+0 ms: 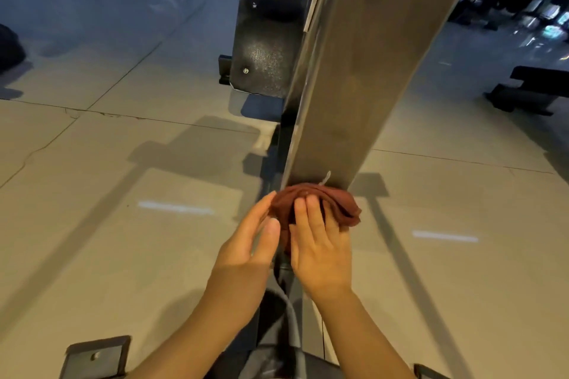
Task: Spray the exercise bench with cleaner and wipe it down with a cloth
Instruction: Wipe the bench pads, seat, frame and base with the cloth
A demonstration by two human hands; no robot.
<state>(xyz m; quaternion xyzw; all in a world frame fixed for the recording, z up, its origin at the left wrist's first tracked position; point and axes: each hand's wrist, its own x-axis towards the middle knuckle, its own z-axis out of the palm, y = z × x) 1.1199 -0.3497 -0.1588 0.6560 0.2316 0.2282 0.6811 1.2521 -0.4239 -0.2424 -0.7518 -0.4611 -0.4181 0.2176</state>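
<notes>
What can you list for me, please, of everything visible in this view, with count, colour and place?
bench pad: one, dark grey, long, running from top centre down to the middle.
cloth: one, reddish-brown, bunched at the pad's near end.
seat pad: one, black, speckled, left of the long pad.
floor: one, beige, cracked, all around.
metal foot plate: one, grey, bottom left.
dark equipment: one, black, right edge.
left hand: one, fingers straight, beside the cloth.
right hand: one, pressing on the cloth.
</notes>
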